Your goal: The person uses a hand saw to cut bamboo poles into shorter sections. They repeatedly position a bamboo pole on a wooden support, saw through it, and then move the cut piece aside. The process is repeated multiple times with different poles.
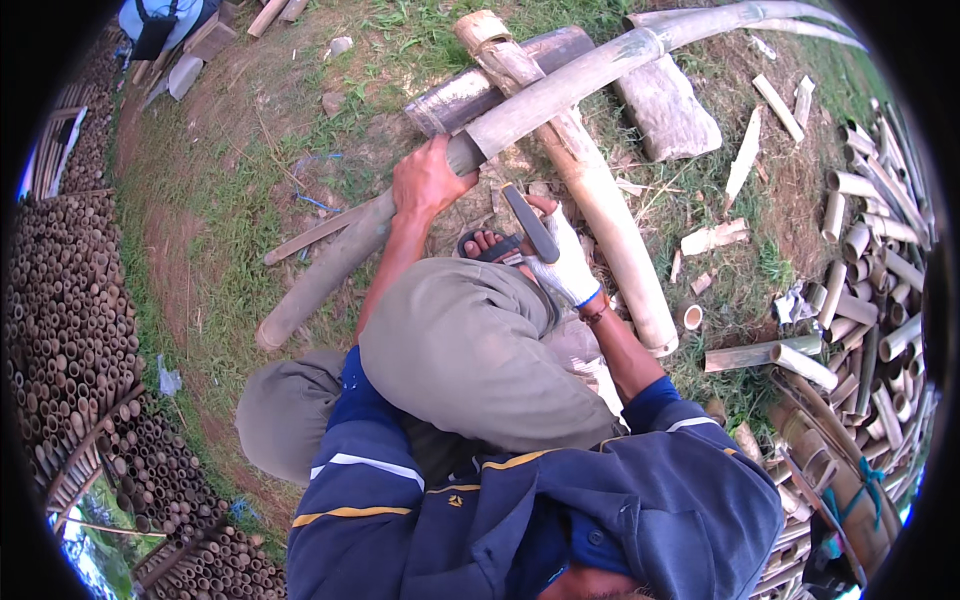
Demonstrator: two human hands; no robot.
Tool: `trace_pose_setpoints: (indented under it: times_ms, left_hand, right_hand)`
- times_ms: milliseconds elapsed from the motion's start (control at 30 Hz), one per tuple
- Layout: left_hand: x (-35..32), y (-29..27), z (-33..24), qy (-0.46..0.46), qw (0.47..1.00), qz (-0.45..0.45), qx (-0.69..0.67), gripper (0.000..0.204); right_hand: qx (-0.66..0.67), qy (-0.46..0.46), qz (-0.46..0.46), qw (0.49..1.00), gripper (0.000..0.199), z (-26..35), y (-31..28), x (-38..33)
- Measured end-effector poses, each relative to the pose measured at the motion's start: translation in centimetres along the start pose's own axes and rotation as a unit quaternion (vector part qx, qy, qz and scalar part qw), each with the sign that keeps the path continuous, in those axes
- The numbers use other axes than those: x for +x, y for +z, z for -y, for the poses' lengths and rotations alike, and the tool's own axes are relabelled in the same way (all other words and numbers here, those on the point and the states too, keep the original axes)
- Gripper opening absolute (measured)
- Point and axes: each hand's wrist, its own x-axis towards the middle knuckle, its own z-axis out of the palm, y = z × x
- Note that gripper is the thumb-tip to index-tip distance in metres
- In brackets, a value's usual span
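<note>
A long grey-green bamboo pole (560,100) slants from the lower left to the upper right, over another bamboo piece (600,210) and a dark short log (500,80). Bare and closed, my left hand (428,180) grips the pole just below a dark step-like cut across it. My right hand (565,255), in a white glove, is closed around a dark flat-bladed hand tool (530,222). The tool's tip points up toward the crossing bamboo and stands apart from the pole. Its handle is hidden in my fingers. My sandalled foot (487,243) rests between my hands.
A flat grey stone (668,108) lies by the pole at the upper right. Split bamboo pieces (742,158) and a heap of cut bamboo (860,300) are on the right. Stacked bamboo tubes (70,300) line the left. A thin wooden strip (315,235) lies on the grass.
</note>
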Motion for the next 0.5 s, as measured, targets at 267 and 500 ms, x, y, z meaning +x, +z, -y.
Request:
trace_pose_setpoints:
  times_ms: [267,500]
  left_hand:
    - [-0.2,-1.9,0.1,-0.035,0.997,0.061,0.012,0.079]
    - [-0.6,0.0,1.9,-0.027,0.999,0.035,0.007,0.084]
  right_hand:
    - [-0.083,0.101,0.025,0.991,0.065,3.4,-3.0,-7.8]
    - [-0.031,0.112,-0.009,0.993,0.071,3.1,-4.5,-14.9]
